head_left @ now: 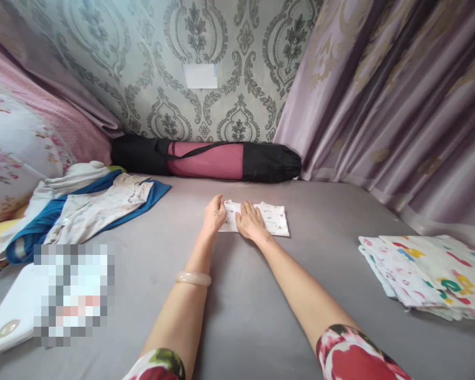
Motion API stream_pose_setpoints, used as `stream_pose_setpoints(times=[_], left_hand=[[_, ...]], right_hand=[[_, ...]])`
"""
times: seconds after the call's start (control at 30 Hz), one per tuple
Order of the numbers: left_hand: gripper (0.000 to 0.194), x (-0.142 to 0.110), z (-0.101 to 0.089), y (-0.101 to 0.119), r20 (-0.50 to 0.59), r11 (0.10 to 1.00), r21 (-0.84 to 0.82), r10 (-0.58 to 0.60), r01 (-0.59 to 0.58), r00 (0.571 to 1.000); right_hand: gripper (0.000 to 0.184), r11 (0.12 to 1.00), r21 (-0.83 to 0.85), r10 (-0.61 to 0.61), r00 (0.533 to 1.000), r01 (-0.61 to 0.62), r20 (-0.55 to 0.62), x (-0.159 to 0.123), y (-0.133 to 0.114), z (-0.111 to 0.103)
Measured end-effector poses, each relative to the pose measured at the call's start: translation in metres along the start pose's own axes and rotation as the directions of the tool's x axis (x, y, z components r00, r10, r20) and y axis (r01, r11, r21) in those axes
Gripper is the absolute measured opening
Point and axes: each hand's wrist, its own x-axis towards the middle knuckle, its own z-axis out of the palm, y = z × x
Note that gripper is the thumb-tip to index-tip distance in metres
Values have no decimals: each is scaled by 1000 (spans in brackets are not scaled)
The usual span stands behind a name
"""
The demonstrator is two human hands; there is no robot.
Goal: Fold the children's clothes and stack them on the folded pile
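- One small white cloth (275, 217) with a fine coloured print lies flat in the head view, on the grey sheet (257, 311), near the middle.
- The left hand (216, 212) is curled at the cloth's left edge, fingers bent in; whether it pinches the fabric, I cannot tell.
- The right hand (251, 219) is open, palm down, fingers nearly straight, resting on the cloth right of the left hand and apart from it.
- A pale bangle (193, 278) circles the left forearm; both sleeves are floral.
- To the right, well apart from the hands, lies a stack of printed fabric (431, 274).
- To the left, a loose pile of clothes (103, 203) shows blue, white and speckled pieces, beside a floral pillow (16, 142).
- Nearer, at lower left, lies a white object (18, 301), partly hidden by pixelation.
- Beyond the cloth, a black and pink roll bag (206, 160) lies along the patterned wall (142, 47), between purple curtains, with a white card (201, 76) above it.
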Motion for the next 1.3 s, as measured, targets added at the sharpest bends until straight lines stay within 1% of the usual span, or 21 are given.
stream_pose_setpoints(times=[0.07, 0.17, 0.3, 0.43, 0.53, 0.6, 0.7, 0.77, 0.8, 0.87, 0.93, 1.0, 1.07, 1.2, 1.3], left_hand=[[41, 1, -1, -3, -20, 1000, -24, -11, 10, 1000], [40, 4, -2, -9, -44, 998, -51, -26, 24, 999], [39, 7, -3, -14, -52, 996, -79, -42, 37, 998], [38, 7, -5, -13, -55, 996, -80, -47, 42, 997], [36, 8, -8, -13, -82, 996, -71, -59, 53, 995], [34, 10, -9, -17, -114, 994, -82, -83, 74, 990], [29, 13, -12, -25, -180, 983, -147, -140, 114, 974], [27, 15, -13, -30, -209, 955, -256, -205, 149, 956], [27, 15, -14, -31, -210, 927, -333, -249, 171, 945], [25, 15, -17, -31, -183, 841, -492, -352, 225, 918], [22, 13, -20, -28, -141, 751, -601, -437, 274, 888], [20, 12, -23, -25, -121, 705, -641, -481, 301, 868], [19, 12, -25, -22, -120, 695, -647, -500, 314, 858], [20, 13, -25, -21, -114, 684, -655, -510, 322, 852], [20, 13, -25, -21, -114, 678, -663, -511, 318, 852]], right_hand=[[60, 1000, -8, 16, 1000, -16, -17, 0, -1, 7], [60, 1000, -10, 4, 1000, -5, -24, 0, 0, 11], [60, 1000, -13, 2, 1000, -2, -25, 0, 2, 10], [60, 1000, -23, 4, 1000, -3, 20, 2, 2, 5], [59, 999, -30, -12, 999, 13, 35, 5, -5, -1], [58, 999, -30, -38, 999, 38, 16, 7, -13, -3], [58, 998, -21, -61, 998, 61, -10, 8, -24, 1], [58, 998, -21, -58, 998, 58, -11, 8, -29, 7], [59, 998, -23, -55, 998, 55, -8, 8, -30, 10], [60, 998, -28, -50, 999, 50, -3, 8, -30, 15], [60, 998, -31, -50, 999, 50, 2, 8, -29, 17], [60, 998, -38, -53, 999, 53, 3, 8, -28, 17], [60, 997, -49, -60, 998, 60, 3, 8, -27, 16], [60, 996, -58, -60, 997, 63, 50, 11, -28, 12], [59, 995, -53, -77, 995, 80, 58, 16, -35, 8]])
